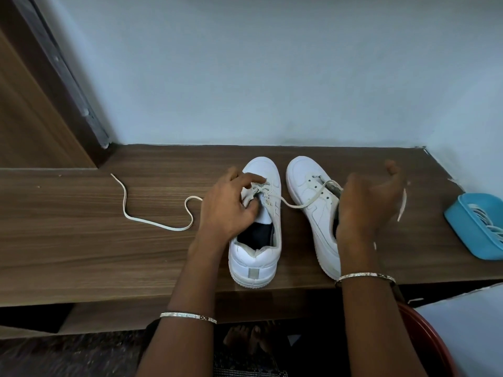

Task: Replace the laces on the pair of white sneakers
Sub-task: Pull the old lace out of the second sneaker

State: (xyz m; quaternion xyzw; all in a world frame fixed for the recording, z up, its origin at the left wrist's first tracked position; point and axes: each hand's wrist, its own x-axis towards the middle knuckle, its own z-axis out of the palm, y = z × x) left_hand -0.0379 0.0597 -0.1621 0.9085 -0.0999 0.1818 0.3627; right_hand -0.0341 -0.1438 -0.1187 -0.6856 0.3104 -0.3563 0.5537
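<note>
Left hand (231,205) grips left sneaker (254,258) at tongue; toe points away on bench (81,240). Lace (313,201) runs rightward from its eyelets, across right sneaker (302,170), toward raised right hand (364,202). Right hand nearer lace; blurred, grip unclear. Likely pull: rightward.

**Occlusion and blur log**

Right grip (364,205) motion-blurred; we cannot tell whether it holds the lace (298,207) passing behind it. It hides the right sneaker's (307,183) opening. Left grip (226,210) covers the left sneaker's (255,257) tongue. Blue tray (462,227) cut by the right edge.
</note>
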